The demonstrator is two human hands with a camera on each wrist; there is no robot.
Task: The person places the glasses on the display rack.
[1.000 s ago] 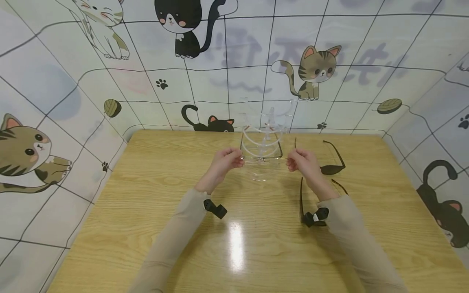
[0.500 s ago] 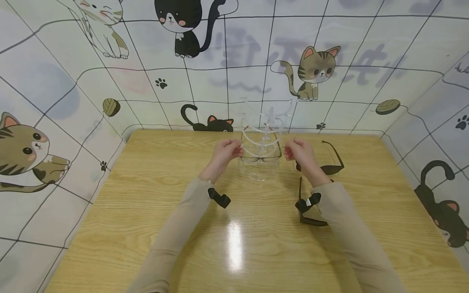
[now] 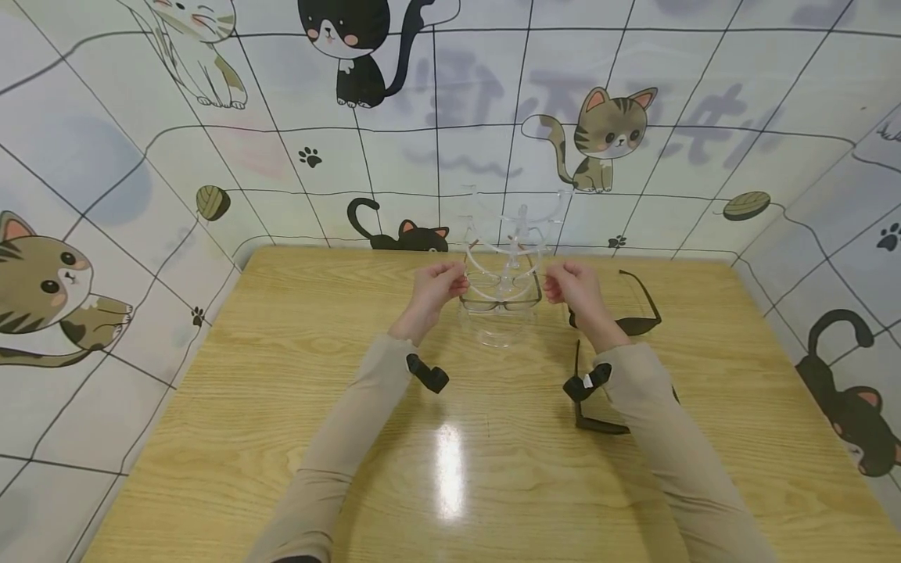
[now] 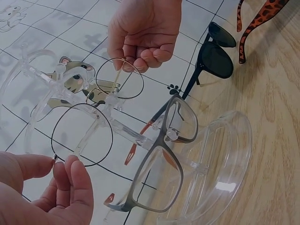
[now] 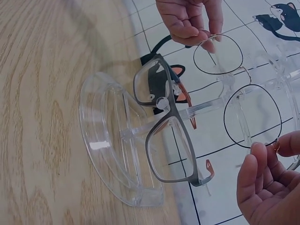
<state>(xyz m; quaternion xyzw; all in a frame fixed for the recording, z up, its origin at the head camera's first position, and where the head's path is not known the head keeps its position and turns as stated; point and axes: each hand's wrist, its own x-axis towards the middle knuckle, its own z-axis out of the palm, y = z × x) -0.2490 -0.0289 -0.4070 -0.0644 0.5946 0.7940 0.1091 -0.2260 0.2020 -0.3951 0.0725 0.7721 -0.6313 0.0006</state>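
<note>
A clear stand (image 5: 98, 145) rises between the 2 hands, with its post close to the round glasses. Gray glasses (image 4: 160, 141) sit on it, lower than both hands. Black sunglasses (image 4: 217, 61) lie on the counter (image 3: 394, 485) to the right of the right hand (image 3: 573, 289). Spotted glasses (image 4: 265, 19) lie nearer the person, partly under the right arm. The round glasses (image 5: 248, 74) are between the hands: the left hand (image 3: 438, 291) pinches 1 side, the right hand pinches the other. I can't tell if they touch the stand.
</note>
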